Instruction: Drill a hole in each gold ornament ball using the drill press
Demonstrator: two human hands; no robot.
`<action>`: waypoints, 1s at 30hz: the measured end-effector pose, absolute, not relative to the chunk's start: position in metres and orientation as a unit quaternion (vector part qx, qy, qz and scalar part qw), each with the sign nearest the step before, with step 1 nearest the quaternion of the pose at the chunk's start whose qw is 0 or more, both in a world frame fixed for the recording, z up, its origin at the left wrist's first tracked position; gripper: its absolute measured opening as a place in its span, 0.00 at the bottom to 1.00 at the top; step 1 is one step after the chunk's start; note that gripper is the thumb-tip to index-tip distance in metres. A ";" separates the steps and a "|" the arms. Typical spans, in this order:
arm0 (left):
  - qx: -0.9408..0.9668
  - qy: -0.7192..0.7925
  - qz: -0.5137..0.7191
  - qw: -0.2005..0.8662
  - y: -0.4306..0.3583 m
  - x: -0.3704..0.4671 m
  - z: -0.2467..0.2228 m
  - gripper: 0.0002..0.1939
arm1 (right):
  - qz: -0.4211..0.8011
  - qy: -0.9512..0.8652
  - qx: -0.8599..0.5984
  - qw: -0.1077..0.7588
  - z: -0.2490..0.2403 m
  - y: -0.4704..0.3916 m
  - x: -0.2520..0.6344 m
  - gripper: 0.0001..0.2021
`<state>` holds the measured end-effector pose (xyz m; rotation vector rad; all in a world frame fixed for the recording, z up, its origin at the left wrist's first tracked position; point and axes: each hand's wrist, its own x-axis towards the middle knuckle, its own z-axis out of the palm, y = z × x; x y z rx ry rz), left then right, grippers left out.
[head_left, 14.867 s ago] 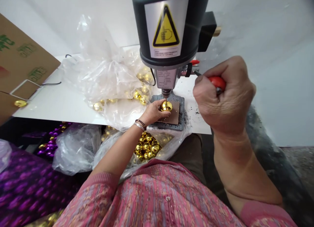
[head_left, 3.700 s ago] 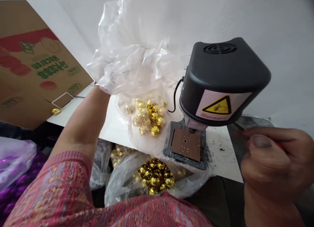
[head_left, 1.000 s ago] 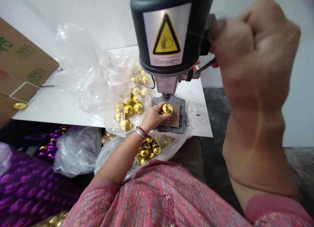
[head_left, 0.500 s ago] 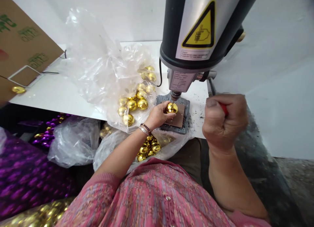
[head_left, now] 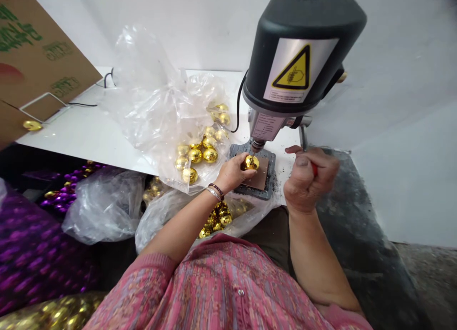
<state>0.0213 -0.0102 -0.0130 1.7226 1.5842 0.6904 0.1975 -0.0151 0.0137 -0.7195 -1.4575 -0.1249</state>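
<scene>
My left hand (head_left: 233,173) pinches a shiny gold ball (head_left: 252,162) between thumb and fingers, over the brown pad (head_left: 257,175) on the drill press base (head_left: 272,177). Right above the ball is the drill chuck (head_left: 257,145), its thin bit reaching down at the ball's top; whether it touches I cannot tell. The black drill press (head_left: 274,15) carries a yellow warning label. My right hand (head_left: 310,180) is closed round the red-tipped feed lever (head_left: 314,169) at the machine's right, its index finger partly lifted.
Left of the press, a clear plastic bag (head_left: 150,106) with several gold balls (head_left: 195,155) spreads over the white table (head_left: 89,146). Another bag of gold balls (head_left: 222,214) lies at my lap. A cardboard box (head_left: 46,58) stands far left, above purple balls (head_left: 64,196). Dark shavings dot the base.
The view has shifted, showing more of the drill head. My right hand has moved inward with the lever, its index finger loosening. My left hand still holds the ball under the bit.
</scene>
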 end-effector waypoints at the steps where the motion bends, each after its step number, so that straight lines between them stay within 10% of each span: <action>1: 0.662 0.610 0.266 0.344 -0.010 0.021 -0.013 0.30 | -0.056 -0.651 -0.318 0.687 0.012 -0.014 0.197 0.04; 23: 0.732 0.539 0.134 0.394 -0.060 -0.047 0.019 0.27 | 0.057 -0.568 -0.492 0.658 0.097 -0.011 0.204 0.16; 30: 0.616 0.740 0.205 0.177 -0.018 -0.076 0.018 0.17 | 0.065 -0.556 -0.476 0.678 0.097 -0.011 0.201 0.16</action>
